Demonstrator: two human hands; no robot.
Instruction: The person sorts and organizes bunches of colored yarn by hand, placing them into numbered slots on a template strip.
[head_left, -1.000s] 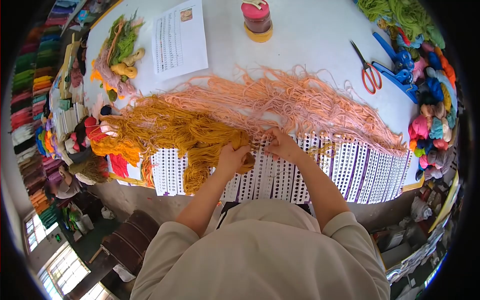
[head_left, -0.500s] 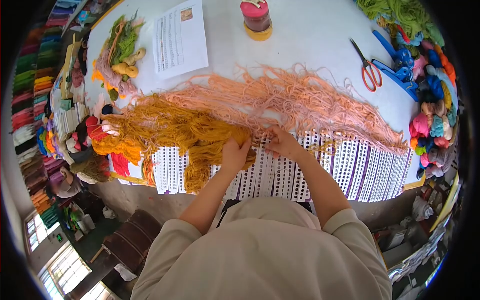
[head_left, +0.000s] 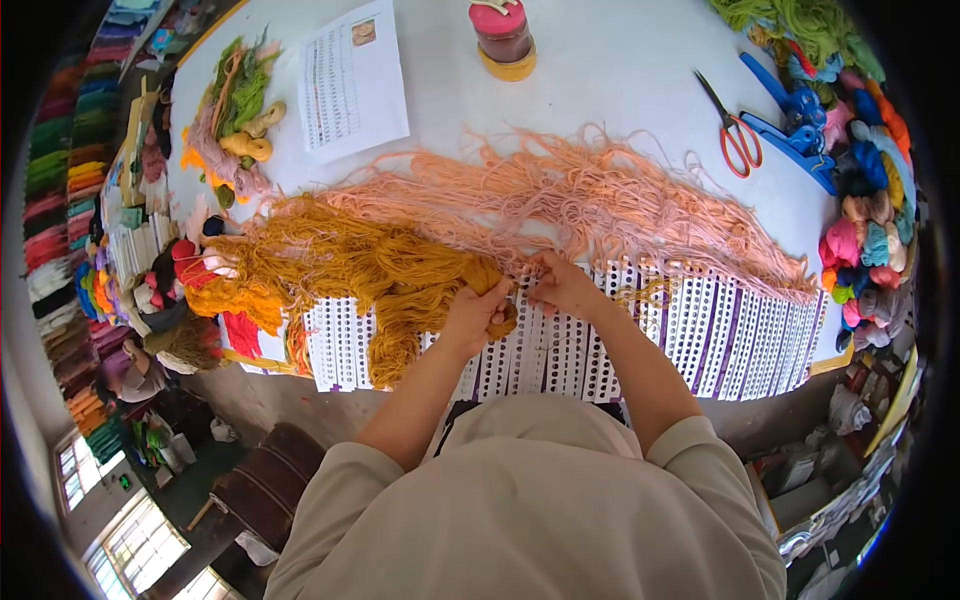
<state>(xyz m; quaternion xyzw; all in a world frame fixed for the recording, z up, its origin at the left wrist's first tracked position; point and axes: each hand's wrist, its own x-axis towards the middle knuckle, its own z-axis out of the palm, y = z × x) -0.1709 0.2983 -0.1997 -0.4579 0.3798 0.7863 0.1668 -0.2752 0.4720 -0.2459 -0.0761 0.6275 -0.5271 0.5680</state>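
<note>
While the mustard yarn [head_left: 380, 255] lies in a thick, loose heap over the left part of the perforated strips [head_left: 715, 335], we see the left hand [head_left: 475, 318] at its right end, fingers curled inward and pressed around a gathered loop of it. Just to the right, we find the right hand [head_left: 562, 287] at the upper edge of the strips, its fingers bent and drawn in towards the thumb; we cannot tell whether they pinch a strand. The hands are near each other but apart.

Beyond both hands we see the peach-pink yarn [head_left: 620, 200] spread across the white table [head_left: 620, 70], partly over the tops of the strips. Farther back we make out a printed sheet [head_left: 352, 90] on the left and a red-lidded jar [head_left: 503, 42] in the middle, and on the right the open scissors [head_left: 738, 145] beside a blue tool [head_left: 798, 128], with coloured skeins [head_left: 865, 240] along the table's right edge
</note>
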